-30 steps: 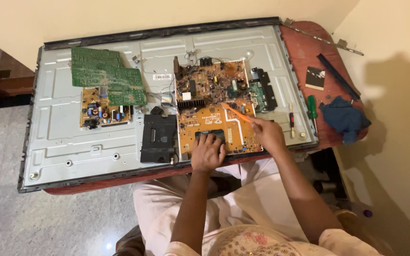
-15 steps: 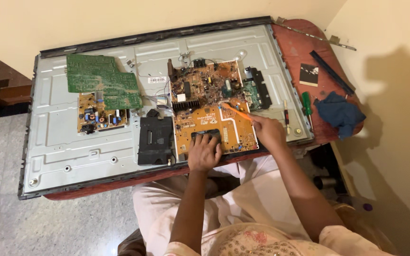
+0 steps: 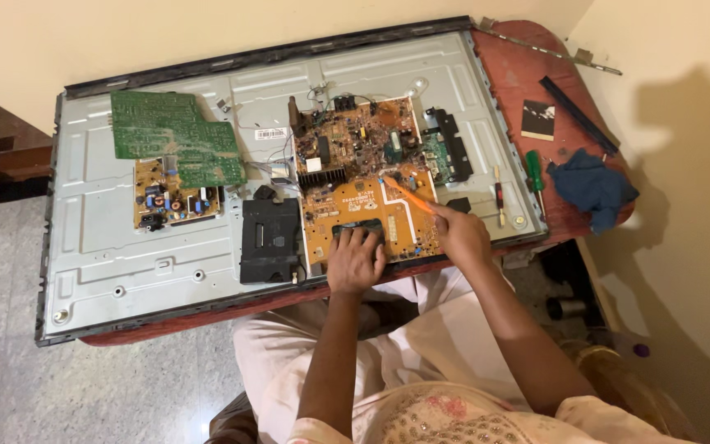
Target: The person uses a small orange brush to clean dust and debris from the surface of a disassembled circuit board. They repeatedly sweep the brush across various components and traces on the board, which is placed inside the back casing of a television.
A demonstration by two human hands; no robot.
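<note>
Orange-brown circuit board (image 3: 369, 215) lay on the grey metal back panel (image 3: 125, 255) of an opened flat screen, near its front edge, right of centre. The left hand (image 3: 355, 261) rested palm down on the board's lower edge, fingers curled loosely, gripping nothing. The right hand (image 3: 460, 236) was closed around an orange tool (image 3: 408, 196), whose tip touched the board's upper right area. A small white rectangular label (image 3: 270, 133) sat on the panel just left of the board's top. A green board (image 3: 176, 136) overlapped a smaller tan board (image 3: 176, 197) at the left. A black module (image 3: 270, 240) lay just beside the orange-brown board. On the red worktop (image 3: 519, 74) lay a green-handled screwdriver (image 3: 534, 173) and a blue cloth (image 3: 592, 187). The part under the left palm was hidden.
</note>
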